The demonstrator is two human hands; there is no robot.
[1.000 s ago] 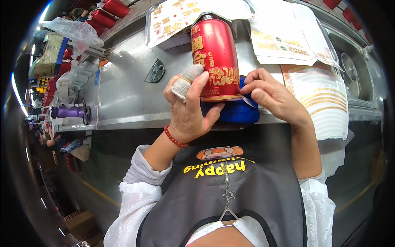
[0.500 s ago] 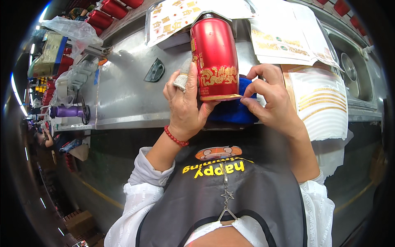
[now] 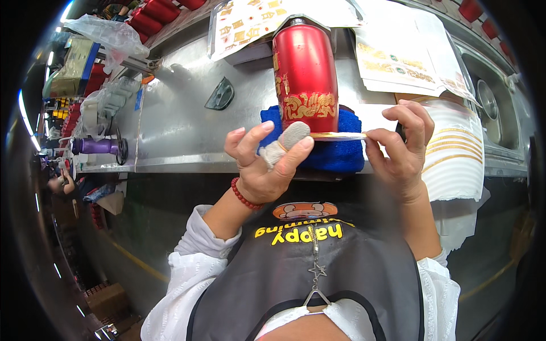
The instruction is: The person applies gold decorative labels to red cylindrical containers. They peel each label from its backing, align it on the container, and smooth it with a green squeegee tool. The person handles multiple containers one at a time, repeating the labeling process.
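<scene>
A red metallic bottle [image 3: 307,68] with gold dragon patterns lies on a folded blue cloth [image 3: 335,156], its dark neck pointing away from me. Along its near end stretches a narrow gold-and-white strip [image 3: 347,136]. My left hand [image 3: 264,162] pinches the strip's left end between thumb and a finger wearing a grey fabric finger cover [image 3: 296,133]; its other fingers are raised. Off to the right of the bottle, my right hand [image 3: 401,156] pinches the strip's other end between thumb and fingertip. The strip looks taut between both hands.
A dark green translucent scraper-like piece [image 3: 220,94] lies on the metal table [image 3: 176,113]. Printed gold decal sheets [image 3: 398,57] and white sheets with curved gold strips [image 3: 452,148] lie right, beside a sink [image 3: 495,108]. A purple bottle [image 3: 94,146] stands out far left.
My left hand has left the bottle's side and now grips the strip's left end. My right hand has moved right, drawing the strip out past the bottle.
</scene>
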